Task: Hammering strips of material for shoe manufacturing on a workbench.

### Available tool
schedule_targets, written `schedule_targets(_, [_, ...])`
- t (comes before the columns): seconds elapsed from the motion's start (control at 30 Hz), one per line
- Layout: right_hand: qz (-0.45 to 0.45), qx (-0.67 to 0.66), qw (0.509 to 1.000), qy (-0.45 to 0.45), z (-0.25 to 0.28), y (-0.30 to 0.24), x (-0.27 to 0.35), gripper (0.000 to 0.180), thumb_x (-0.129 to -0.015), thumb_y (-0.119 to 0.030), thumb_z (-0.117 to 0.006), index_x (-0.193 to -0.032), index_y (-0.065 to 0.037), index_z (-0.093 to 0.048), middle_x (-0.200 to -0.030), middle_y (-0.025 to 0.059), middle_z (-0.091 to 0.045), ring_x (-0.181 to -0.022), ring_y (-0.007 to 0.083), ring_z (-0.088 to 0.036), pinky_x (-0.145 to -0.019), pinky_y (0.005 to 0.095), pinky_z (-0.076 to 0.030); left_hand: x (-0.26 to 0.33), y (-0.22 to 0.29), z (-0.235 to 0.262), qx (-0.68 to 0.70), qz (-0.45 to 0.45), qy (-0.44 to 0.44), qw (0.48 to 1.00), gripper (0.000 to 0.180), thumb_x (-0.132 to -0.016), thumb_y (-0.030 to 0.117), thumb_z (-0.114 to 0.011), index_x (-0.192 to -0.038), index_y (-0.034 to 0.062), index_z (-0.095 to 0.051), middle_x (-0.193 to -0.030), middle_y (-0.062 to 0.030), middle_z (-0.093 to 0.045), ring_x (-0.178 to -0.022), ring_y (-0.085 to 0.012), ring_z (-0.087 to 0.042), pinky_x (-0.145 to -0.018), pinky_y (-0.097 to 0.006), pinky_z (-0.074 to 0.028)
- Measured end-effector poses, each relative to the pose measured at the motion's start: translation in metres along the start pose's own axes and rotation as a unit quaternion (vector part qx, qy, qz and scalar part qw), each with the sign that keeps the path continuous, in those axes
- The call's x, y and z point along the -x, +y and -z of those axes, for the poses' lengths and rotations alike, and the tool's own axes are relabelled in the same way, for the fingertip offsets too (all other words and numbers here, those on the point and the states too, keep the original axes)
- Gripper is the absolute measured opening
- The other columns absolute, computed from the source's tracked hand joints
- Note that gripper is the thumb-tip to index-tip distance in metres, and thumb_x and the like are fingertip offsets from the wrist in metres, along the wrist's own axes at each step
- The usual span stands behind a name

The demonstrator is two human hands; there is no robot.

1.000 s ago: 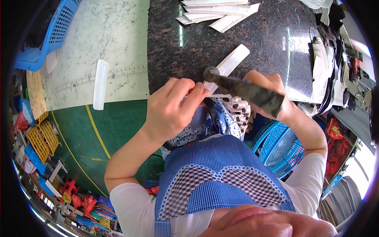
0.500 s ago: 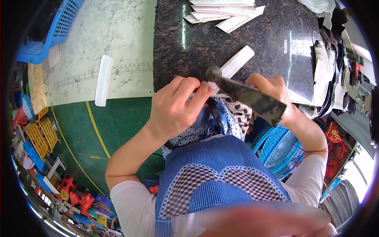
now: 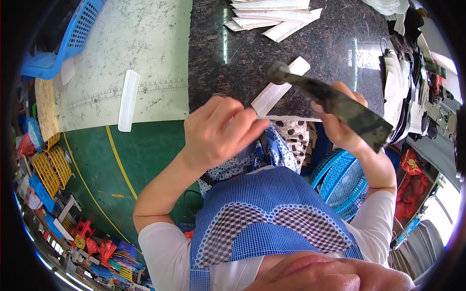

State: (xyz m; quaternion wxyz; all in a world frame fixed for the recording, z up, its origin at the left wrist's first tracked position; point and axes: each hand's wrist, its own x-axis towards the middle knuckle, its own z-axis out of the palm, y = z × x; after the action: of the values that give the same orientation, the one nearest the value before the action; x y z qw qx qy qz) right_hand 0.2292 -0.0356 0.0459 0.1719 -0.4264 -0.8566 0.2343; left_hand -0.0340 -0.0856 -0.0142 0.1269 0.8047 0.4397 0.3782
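A white flat strip (image 3: 273, 98) lies slantwise on the dark stone slab (image 3: 213, 72), its near end close to the slab's front edge. My left hand (image 3: 221, 128) is beside that near end, fingers curled and slightly blurred, with nothing visible in them. In my right hand (image 3: 342, 128) is a dark metal hammer (image 3: 344, 104), held with the head uppermost; the hand partly hides behind it. The hammer's round face hangs over the strip's middle, and its long flat peen points toward my right forearm.
Several similar white strips (image 3: 272, 17) lie piled at the slab's far side. Another single strip (image 3: 128, 101) rests on the pale marked board (image 3: 160, 43) to the left. A blue basket (image 3: 73, 43) stands far left, blue baskets (image 3: 344, 184) below right, and hanging pieces (image 3: 395, 82) along the right.
My left hand has come off the strip's near end, uncovering it. My right hand and the hammer have moved to the right. The strip has shifted slightly left.
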Motion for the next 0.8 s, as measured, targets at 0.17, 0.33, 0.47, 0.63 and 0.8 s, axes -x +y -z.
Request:
schedule_targets(0.17, [-0.201, -0.227, 0.945, 0.122, -0.005, 0.005, 0.027, 0.016, -0.098, -0.013, -0.065, -0.097, 0.003, -0.066, -0.070, -0.0005, -0.060, -0.065, 0.0049, -0.049, -0.057, 0.0223, -0.040, -0.010, -0.008, -0.006, -0.050, -0.063, -0.071, 0.994, 0.045, -0.068, 0.008, -0.084, -0.112, 0.0089, -0.074, -0.066, 0.0017, -0.046, -0.053, -0.0146, -0.045, -0.047, -0.029, -0.037])
schedule_targets(0.33, [-0.209, -0.255, 0.926, 0.183, -0.001, 0.020, 0.052, 0.017, -0.100, -0.014, -0.064, -0.096, 0.002, -0.062, -0.067, -0.0049, -0.052, -0.060, 0.0038, -0.044, -0.053, 0.0225, -0.035, -0.024, -0.010, 0.010, -0.002, -0.049, -0.114, 0.992, 0.031, -0.073, 0.003, -0.082, -0.103, 0.0062, -0.074, -0.065, -0.0005, -0.055, -0.056, -0.0154, -0.052, -0.048, -0.028, -0.040])
schedule_targets(0.47, [-0.209, -0.222, 0.926, 0.223, 0.003, 0.020, 0.062, 0.025, -0.104, -0.023, -0.056, -0.097, 0.001, -0.057, -0.058, -0.0015, -0.049, -0.045, 0.0053, -0.044, -0.042, 0.0216, -0.033, -0.065, -0.019, 0.036, 0.145, 0.003, -0.136, 0.980, 0.013, -0.079, 0.009, -0.077, -0.086, 0.0074, -0.066, -0.076, -0.0054, -0.065, -0.064, -0.0231, -0.061, -0.056, -0.034, -0.048])
schedule_targets(0.63, [-0.274, -0.286, 0.896, 0.203, 0.005, 0.019, 0.066, 0.021, -0.100, -0.021, -0.064, -0.093, -0.001, -0.059, -0.063, -0.0054, -0.052, -0.053, 0.0022, -0.045, -0.048, 0.0209, -0.034, -0.106, -0.031, -0.002, 0.205, 0.061, -0.298, 0.930, 0.047, -0.084, 0.004, -0.072, -0.127, 0.0133, -0.056, -0.080, -0.0076, -0.065, -0.069, -0.0209, -0.064, -0.066, -0.031, -0.051])
schedule_targets(0.8, [-0.228, -0.149, 0.953, 0.132, 0.004, 0.015, 0.063, 0.019, -0.095, -0.013, -0.069, -0.108, 0.000, -0.067, -0.064, 0.0031, -0.061, -0.057, 0.0063, -0.054, -0.051, 0.0271, -0.041, -0.114, -0.021, -0.031, 0.162, 0.066, -0.281, 0.944, 0.051, -0.080, 0.008, -0.078, -0.126, 0.0117, -0.058, -0.078, -0.0059, -0.064, -0.067, -0.0189, -0.062, -0.063, -0.032, -0.051])
